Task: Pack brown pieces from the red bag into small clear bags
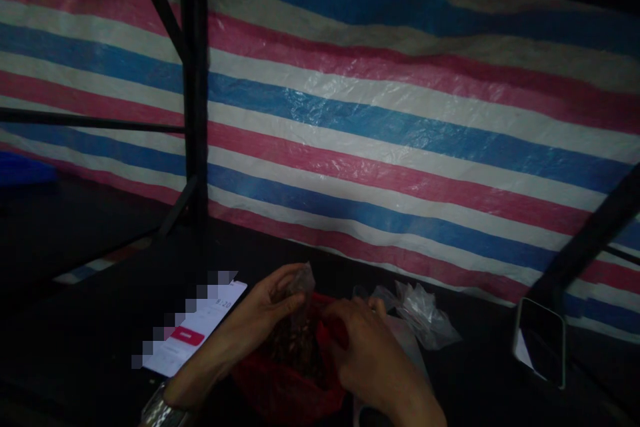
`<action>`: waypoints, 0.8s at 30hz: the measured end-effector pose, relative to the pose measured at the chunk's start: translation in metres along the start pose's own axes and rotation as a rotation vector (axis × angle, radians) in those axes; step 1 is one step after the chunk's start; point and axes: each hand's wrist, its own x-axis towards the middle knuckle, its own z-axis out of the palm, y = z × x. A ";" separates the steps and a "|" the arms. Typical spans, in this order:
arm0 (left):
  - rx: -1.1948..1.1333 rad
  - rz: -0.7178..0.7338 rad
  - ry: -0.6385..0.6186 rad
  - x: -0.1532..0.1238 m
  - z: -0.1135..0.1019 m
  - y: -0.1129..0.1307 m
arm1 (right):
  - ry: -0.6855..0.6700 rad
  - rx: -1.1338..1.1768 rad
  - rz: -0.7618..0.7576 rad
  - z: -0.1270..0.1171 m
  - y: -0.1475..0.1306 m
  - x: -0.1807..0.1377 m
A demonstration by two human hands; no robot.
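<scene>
A red bag sits open at the near middle of the black table, its top spread wide. Inside it lie many small brown pieces, heaped loosely; the light is too dim to tell what they are. The left hand is above the far left part of this opening, thumb and fingers closed round a small clear bag, whose corner stands up past the fingertips. Whether that bag has anything in it cannot be told.

The right hand is at the right side of the red bag, just beside the brown pieces, with its fingers curled. The back of the hand hides the fingertips, so I cannot tell whether it grips anything. The brown pieces lie between the two hands, lower than the small clear bag.

Just right of the right hand, on its far side, is a crumpled pile of clear bags. To the left, beside the left forearm, a phone lies with its screen lit; a watch is on the left wrist. Well to the right is a dark-screened device. A striped sheet hangs at the far side.
</scene>
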 end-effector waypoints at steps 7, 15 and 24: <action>0.085 0.034 -0.032 -0.005 0.010 0.003 | 0.032 -0.088 0.054 -0.005 0.010 0.002; 0.119 0.061 0.066 -0.002 0.020 -0.006 | 0.016 0.040 -0.025 -0.018 0.007 -0.006; 0.080 0.077 0.142 0.000 0.024 -0.010 | 0.110 0.075 0.019 0.020 -0.009 0.013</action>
